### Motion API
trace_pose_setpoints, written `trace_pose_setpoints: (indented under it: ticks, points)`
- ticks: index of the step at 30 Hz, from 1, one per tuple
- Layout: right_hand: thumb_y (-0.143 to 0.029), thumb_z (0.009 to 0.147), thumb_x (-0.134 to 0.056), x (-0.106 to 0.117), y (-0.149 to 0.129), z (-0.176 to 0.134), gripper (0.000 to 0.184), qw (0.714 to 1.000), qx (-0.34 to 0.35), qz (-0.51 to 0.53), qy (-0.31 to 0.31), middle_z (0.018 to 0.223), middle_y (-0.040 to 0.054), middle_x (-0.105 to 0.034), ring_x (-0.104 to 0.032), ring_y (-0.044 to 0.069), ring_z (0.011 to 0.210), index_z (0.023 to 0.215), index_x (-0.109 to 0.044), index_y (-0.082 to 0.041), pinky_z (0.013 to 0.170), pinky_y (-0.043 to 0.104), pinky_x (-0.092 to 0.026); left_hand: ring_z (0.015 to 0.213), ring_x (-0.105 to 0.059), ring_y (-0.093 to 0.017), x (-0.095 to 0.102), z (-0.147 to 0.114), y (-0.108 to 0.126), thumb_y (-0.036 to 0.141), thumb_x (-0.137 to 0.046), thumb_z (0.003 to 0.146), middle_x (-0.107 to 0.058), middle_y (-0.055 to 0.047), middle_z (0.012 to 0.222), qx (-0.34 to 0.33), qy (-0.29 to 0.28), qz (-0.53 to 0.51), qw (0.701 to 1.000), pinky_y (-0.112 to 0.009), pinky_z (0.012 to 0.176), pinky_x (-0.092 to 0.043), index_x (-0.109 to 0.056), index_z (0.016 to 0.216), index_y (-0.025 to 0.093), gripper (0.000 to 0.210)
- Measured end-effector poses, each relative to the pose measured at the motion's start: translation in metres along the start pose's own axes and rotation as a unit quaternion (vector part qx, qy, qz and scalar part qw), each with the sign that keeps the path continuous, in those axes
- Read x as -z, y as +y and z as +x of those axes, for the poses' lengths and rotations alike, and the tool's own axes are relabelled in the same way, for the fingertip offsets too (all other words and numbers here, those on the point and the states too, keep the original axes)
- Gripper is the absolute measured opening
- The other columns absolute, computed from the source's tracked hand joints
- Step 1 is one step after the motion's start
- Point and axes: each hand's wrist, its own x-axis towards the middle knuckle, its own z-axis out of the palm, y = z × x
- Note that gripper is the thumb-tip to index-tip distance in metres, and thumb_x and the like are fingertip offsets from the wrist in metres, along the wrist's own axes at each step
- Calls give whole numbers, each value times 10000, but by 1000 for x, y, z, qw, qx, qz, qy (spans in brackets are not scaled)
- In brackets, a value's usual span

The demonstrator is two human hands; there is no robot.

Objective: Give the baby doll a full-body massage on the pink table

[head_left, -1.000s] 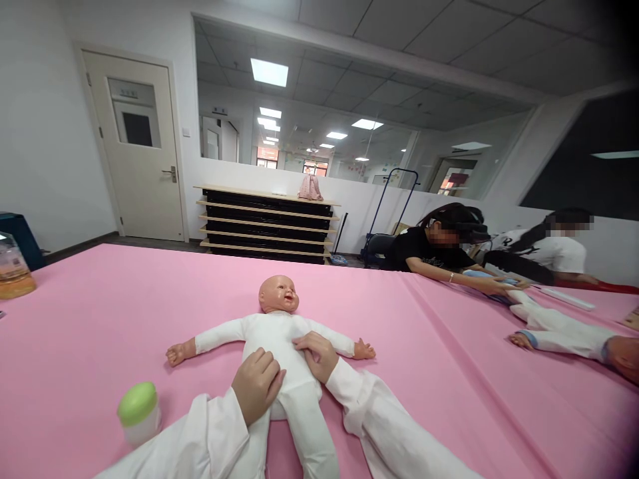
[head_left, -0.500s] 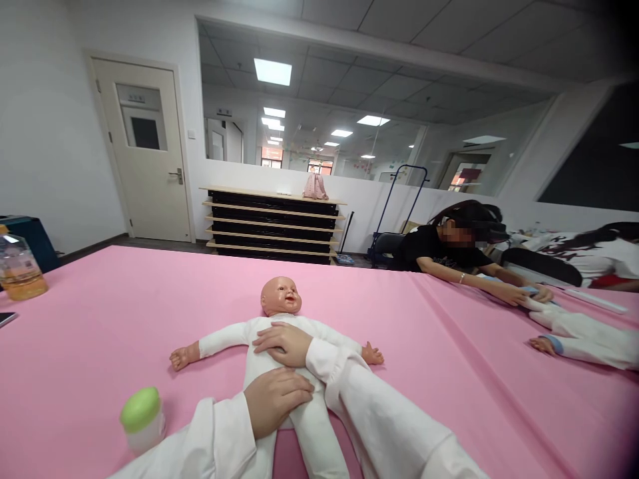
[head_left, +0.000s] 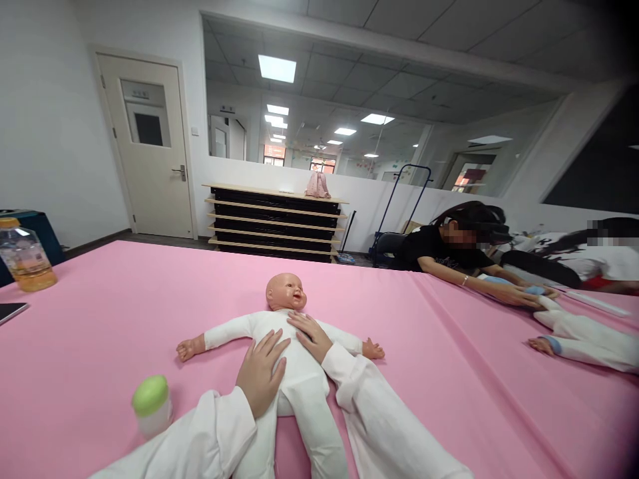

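A baby doll (head_left: 299,356) in a white cloth body lies on its back on the pink tablecloth (head_left: 424,399), head away from me and arms spread out. My left hand (head_left: 261,374) rests on the side of its belly at the left, fingers stretched and spread. Higher up, my right hand (head_left: 310,334) lies flat on the doll's chest just below the neck, its fingers extended. Neither hand grips anything. Beside my left sleeve stands a small jar (head_left: 152,406) with a green lid.
A bottle of amber liquid (head_left: 30,266) and a dark flat device (head_left: 12,311) are at the left edge. Across the table at right, a person in black (head_left: 439,249) handles another doll (head_left: 584,332). Behind are a slatted stack (head_left: 274,223) and a door (head_left: 144,146).
My left hand has slid up and left from the lower belly, its fingers now spread. My right hand has moved up and right to the upper chest. The view has shifted slightly.
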Motion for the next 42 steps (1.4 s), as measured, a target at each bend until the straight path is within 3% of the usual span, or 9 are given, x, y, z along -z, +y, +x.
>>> trace_pose_setpoints:
  ticks: [6,12,15,17,23,26,29,32,42]
  points:
    - [-382,907,-252,-8,-12,-53,477,997,-79,7,0,1426,72,-232,-157,189,1327,1347,-296,-200,1074,466,-181,1131,-501,-205,-11,-6,-8,186,-384,833,-574,-72,1180,-54,132,76,987,-381,881,-482,-524,1170,192,365]
    - [-331,914,-249,-18,-53,-89,459,988,-140,47,54,1421,43,-256,-224,171,1309,1361,-261,-227,1086,405,-239,982,-604,-213,-3,-8,-1,133,-411,811,-656,-75,1032,-139,204,97,964,-332,787,-541,-593,1047,159,300]
    - [-322,910,-271,-19,-61,-95,419,986,-134,27,99,1373,51,-359,-314,179,1274,1311,-363,-243,1063,415,-291,1002,-594,-170,2,-8,2,113,-411,818,-665,-33,1018,-207,190,41,959,-282,831,-523,-574,1075,182,313]
    - [-337,907,-280,-15,-59,-93,398,986,-136,16,98,1336,56,-416,-352,185,1252,1265,-426,-243,1047,415,-316,1013,-587,-150,5,-6,2,118,-395,830,-662,-28,1025,-212,175,6,961,-265,847,-513,-560,1100,187,323]
    - [-386,904,-247,10,-25,-57,457,987,-144,-71,32,1400,77,-308,-243,210,1304,1319,-339,-217,1058,506,-196,1174,-457,-175,13,20,-13,180,-334,871,-585,-63,1167,-206,84,-10,975,-381,969,-410,-513,1168,163,347]
    - [-357,896,-263,14,-7,-37,470,977,-162,-136,25,1402,100,-296,-234,228,1306,1334,-308,-192,1044,548,-157,1252,-351,-183,11,37,-31,241,-288,894,-488,-67,1279,-133,38,3,990,-440,1022,-315,-439,1244,171,388]
    - [-306,889,-267,10,2,-27,463,971,-163,-177,9,1359,102,-377,-309,219,1272,1327,-322,-166,1043,518,-181,1284,-289,-192,3,47,-53,308,-244,907,-386,-53,1360,-34,-12,13,999,-484,1025,-268,-342,1312,203,430]
    - [-281,891,-244,4,5,-27,458,968,-165,-191,13,1333,86,-419,-359,198,1240,1323,-328,-156,1027,465,-247,1291,-273,-177,-5,49,-69,353,-213,911,-343,-25,1388,-4,-55,20,998,-464,1030,-254,-295,1333,251,442]
    - [-354,876,-336,12,11,-41,474,931,-222,-291,-3,1301,108,-456,-400,262,1199,1274,-419,-111,1005,423,-266,1226,-390,-206,-3,36,-84,301,-283,885,-478,-55,1291,70,-30,193,978,-393,1021,-281,-400,1290,198,434]
